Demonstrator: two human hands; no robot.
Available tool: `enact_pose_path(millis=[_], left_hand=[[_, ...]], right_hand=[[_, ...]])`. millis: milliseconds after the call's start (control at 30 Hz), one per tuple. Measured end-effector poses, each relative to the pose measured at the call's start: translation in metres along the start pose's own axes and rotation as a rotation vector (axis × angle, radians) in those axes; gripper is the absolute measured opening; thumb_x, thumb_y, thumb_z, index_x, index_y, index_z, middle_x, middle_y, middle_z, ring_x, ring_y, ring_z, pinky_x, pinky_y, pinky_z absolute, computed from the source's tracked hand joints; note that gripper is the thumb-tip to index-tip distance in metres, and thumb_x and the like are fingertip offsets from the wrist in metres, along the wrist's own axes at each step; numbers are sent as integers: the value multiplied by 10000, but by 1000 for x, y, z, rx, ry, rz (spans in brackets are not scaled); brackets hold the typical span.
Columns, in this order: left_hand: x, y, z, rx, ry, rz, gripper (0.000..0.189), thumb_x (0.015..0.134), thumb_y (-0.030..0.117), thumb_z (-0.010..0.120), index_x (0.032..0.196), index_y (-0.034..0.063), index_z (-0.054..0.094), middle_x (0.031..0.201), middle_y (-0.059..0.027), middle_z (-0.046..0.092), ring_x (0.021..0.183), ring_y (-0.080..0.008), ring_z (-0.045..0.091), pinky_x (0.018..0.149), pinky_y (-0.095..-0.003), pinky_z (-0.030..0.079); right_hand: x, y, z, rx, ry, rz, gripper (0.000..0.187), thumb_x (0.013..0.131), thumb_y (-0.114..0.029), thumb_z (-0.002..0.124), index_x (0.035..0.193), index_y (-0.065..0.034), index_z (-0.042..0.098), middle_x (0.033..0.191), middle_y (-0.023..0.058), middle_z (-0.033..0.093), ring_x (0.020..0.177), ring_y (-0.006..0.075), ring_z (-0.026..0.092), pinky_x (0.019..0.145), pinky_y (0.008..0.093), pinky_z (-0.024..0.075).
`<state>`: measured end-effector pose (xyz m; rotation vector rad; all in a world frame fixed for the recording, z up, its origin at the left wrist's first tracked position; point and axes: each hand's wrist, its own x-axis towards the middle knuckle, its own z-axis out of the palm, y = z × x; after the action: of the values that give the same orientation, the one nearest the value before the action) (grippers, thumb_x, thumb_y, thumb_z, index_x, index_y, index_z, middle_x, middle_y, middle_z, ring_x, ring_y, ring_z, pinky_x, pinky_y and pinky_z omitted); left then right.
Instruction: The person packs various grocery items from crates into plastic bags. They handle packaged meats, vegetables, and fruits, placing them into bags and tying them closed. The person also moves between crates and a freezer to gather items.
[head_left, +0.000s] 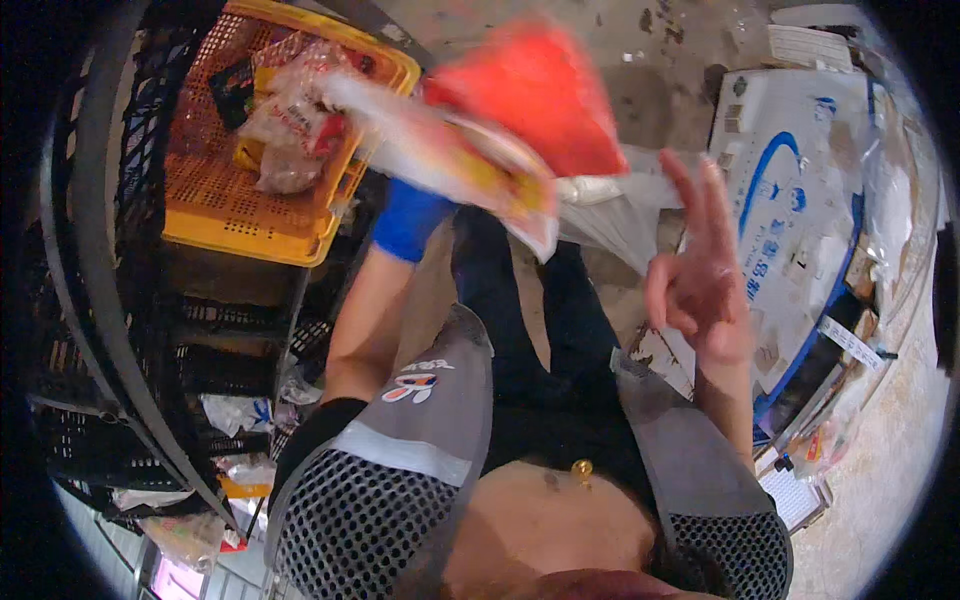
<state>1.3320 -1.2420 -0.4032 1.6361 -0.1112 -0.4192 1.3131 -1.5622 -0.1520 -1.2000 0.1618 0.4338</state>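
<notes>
My left hand (415, 217) wears a blue glove and grips a blurred white, red and yellow printed plastic package (480, 161); its fingers are hidden behind the package. Just beyond it is a bright red plastic bag (532, 97), blurred too; what supports it is not plain. Translucent plastic film (619, 206) stretches from beneath the red bag towards my right hand. My bare right hand (705, 292) is raised, two fingers pointing up and apart, with nothing visible in its grasp. Whether it touches the film's edge cannot be made out.
A yellow plastic crate (251, 236) at the left holds crumpled plastic packaging (289, 120). Black crates (225, 311) on a metal rack (105, 225) line the left side. A white carton with blue print (780, 202) lies at the right, near a clipboard-like white board (791, 491).
</notes>
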Motion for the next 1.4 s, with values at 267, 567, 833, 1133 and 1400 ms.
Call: enact_pose_path(millis=[267, 567, 833, 1133, 1400], left_hand=[[79, -74, 138, 556, -287, -327, 487, 911, 385, 719, 1292, 82, 693, 1314, -193, 673, 1243, -319, 632, 1058, -446, 493], [9, 16, -235, 609, 1123, 96, 242, 994, 198, 621, 1154, 36, 703, 1151, -195, 717, 1051, -331, 685, 902, -416, 531], [48, -106, -424, 1650, 432, -62, 621, 810, 475, 789, 1243, 49, 662, 1202, -260, 690, 1148, -406, 654, 953, -478, 536], [93, -48, -431, 1347, 380, -234, 990, 804, 648, 767, 1510, 31, 449, 1432, -249, 570, 1333, -415, 540, 1124, -506, 418], [17, -136, -433, 920, 558, -519, 734, 895, 648, 697, 1203, -19, 704, 1186, -240, 720, 1014, -359, 691, 904, -462, 530]], right_hand=[[-35, -27, -10, -53, -33, 124, 1275, 643, -147, 771, 1670, -84, 18, 1706, 211, 158, 522, 143, 633, 442, 179, 377], [-10, 33, -20, 95, 77, 63, 1349, 695, -421, 872, 1659, -37, 11, 1677, 239, 193, 533, 112, 605, 411, 184, 376], [4, 62, -9, 26, 213, 144, 1403, 670, -563, 890, 1666, -60, 40, 1650, 218, 261, 520, 110, 585, 405, 191, 335], [13, 70, 14, -15, 236, 145, 1402, 664, -575, 889, 1668, -73, 49, 1630, 197, 314, 523, 108, 586, 404, 187, 318], [7, 73, 26, 40, 199, 180, 1423, 648, -531, 921, 1673, -103, 33, 1621, 193, 330, 543, 106, 593, 423, 192, 364]])
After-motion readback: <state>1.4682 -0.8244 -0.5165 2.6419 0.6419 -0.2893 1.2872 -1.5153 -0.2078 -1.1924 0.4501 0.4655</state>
